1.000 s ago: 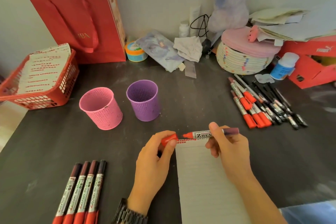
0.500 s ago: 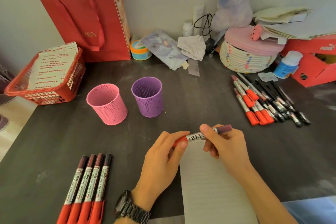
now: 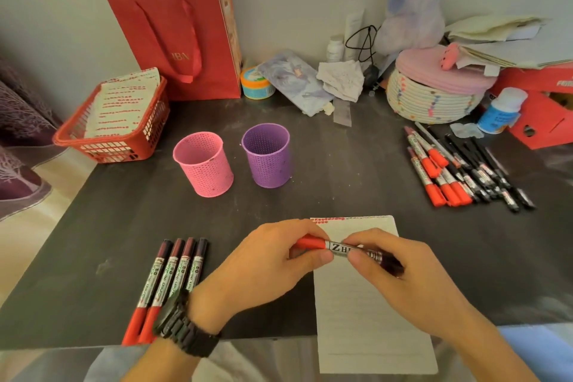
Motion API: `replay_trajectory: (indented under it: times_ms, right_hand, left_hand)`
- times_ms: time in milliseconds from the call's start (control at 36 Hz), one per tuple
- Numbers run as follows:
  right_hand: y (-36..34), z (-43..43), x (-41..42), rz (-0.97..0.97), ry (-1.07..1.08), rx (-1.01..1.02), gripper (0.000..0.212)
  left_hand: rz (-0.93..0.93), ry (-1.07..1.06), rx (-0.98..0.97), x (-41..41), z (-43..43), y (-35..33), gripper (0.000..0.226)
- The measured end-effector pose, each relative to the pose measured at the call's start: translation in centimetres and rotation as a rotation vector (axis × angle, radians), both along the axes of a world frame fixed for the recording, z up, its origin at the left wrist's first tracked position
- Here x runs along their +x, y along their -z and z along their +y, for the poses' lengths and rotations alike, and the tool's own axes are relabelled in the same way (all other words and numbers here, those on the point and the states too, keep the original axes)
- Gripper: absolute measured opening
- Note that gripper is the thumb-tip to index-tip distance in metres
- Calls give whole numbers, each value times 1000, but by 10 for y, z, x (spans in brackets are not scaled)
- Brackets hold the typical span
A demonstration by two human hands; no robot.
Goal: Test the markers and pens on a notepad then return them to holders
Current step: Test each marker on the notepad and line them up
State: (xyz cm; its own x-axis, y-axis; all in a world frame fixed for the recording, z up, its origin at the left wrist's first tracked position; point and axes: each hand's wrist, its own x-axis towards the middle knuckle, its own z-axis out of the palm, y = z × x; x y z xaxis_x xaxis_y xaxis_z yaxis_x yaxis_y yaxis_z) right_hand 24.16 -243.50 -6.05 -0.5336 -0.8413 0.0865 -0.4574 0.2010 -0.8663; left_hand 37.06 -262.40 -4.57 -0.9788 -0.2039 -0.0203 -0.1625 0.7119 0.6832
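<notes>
hands meet over the top end of the notepad [image 3: 369, 319] and share one marker [image 3: 339, 247].

left hand [image 3: 266, 263]: thumb and fingers curl round the red cap [image 3: 310, 242] end of the marker. the cap sits against the labelled barrel, with no gap seen between them.

right hand [image 3: 400, 276]: thumb and forefinger pinch the white labelled barrel. the dark tail end runs under the other fingers.

marker attitude: roughly level, cap to the left, over the upper part of the page. cannot tell whether it touches the paper. the label lettering begins "zh"; the rest is hidden by the right thumb.

notepad: lined, lies on the dark table [image 3: 341, 170], near end past the table edge toward the person. a row of red marks runs along its top edge, just beyond the hands.

four markers [image 3: 173, 273] lie side by side to the left of the left hand, red caps toward the person, partly covered by the wrist and the black watch [image 3: 183, 326].

pink holder [image 3: 203, 164] and purple holder [image 3: 268, 160] stand upright beyond the hands, near each other but apart.

pile of markers and pens [image 3: 459, 167]: far right on the table, well apart from both hands.

rear of table: red basket [image 3: 117, 146] holding paper, red paper bag [image 3: 179, 37] against the wall, woven basket [image 3: 434, 99] with a pink lid.
</notes>
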Motion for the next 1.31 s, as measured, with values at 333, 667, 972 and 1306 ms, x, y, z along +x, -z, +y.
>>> replay_trajectory:
  times_ms: [333, 667, 972, 1306]
  right_hand:
    - [20, 10, 48, -183, 206, -98, 27]
    - [28, 4, 97, -255, 381, -177, 17]
    - [12, 10, 117, -434, 500, -256, 21]
    - [11, 10, 111, -836, 484, -272, 35]
  left_hand:
    - [65, -73, 419, 3, -2, -10, 79]
    - [509, -360, 1525, -12, 40, -15, 49]
    - [521, -378, 1602, -22, 62, -18, 49]
    - [475, -289, 1693, -18, 58, -10, 55]
